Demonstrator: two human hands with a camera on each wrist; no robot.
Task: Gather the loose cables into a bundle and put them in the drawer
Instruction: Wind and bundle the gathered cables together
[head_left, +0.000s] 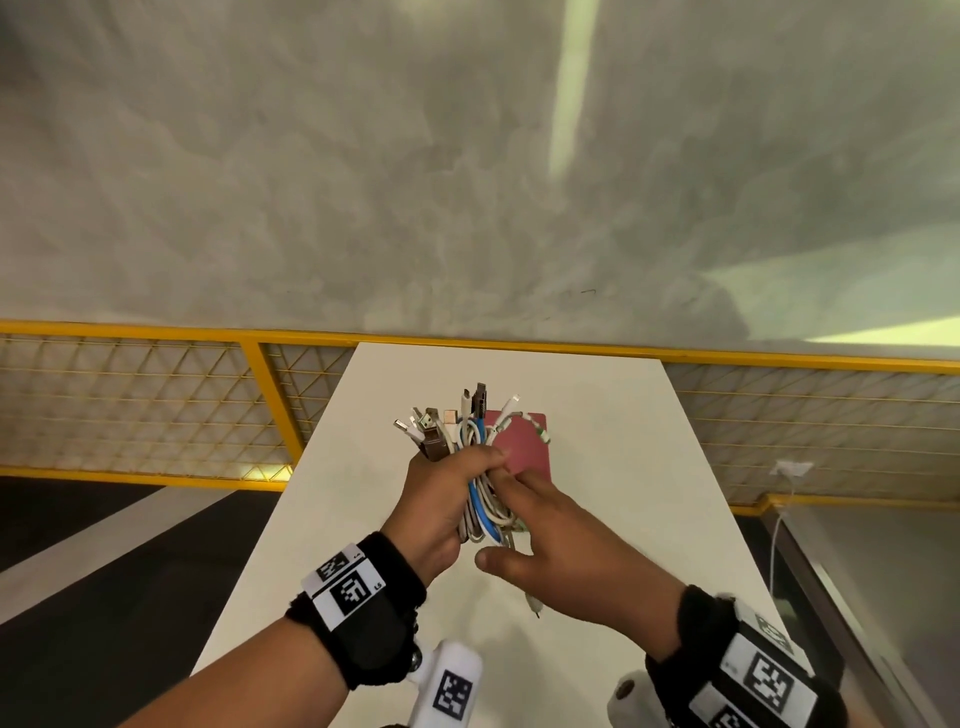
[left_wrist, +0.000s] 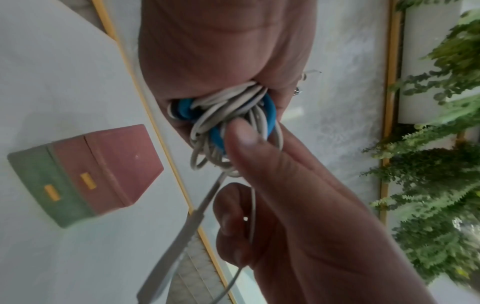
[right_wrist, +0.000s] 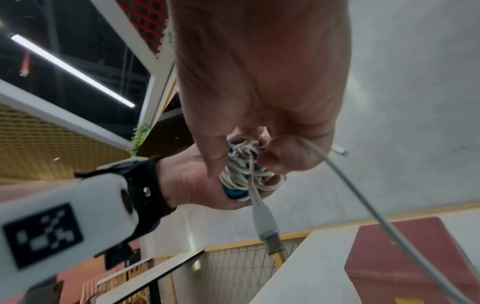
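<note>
— Above the bench (head_left: 623, 467), what are the fingers doing?

— The left hand (head_left: 436, 499) has its fingers curled tight around a bunch of cables (head_left: 480, 499). The thumb goes across the front of the bunch. The cables are white and grey, and one is blue.

— And the other hand?

— The right hand (head_left: 566, 551) touches the bunch from the right side. Its fingertips (left_wrist: 240, 133) press on the loops near the bottom. In the right wrist view, its smaller fingers are curled around one thin white cable (right_wrist: 363, 197) that hangs loose.

— Where are the plugs?

— Most plugs (head_left: 457, 415) stick up out of the top of the left fist, spread out like a fan. One grey plug (right_wrist: 267, 232) hangs down under the bunch on its own wire.

— Is the bunch on the bench?

— No. Both hands hold it up in the air over the bench.

— What sits behind the hands?

— A small pink box (head_left: 522, 441) stands on the bench, just past the cables. In the left wrist view its front has a pink part and a green part, each with a little yellow handle (left_wrist: 88, 181). Both look pushed shut.

— Anything else around?

— A yellow rail with wire mesh (head_left: 156, 405) runs behind the bench. Each wrist wears a black band (head_left: 374, 618) with a square black-and-white tag.
</note>
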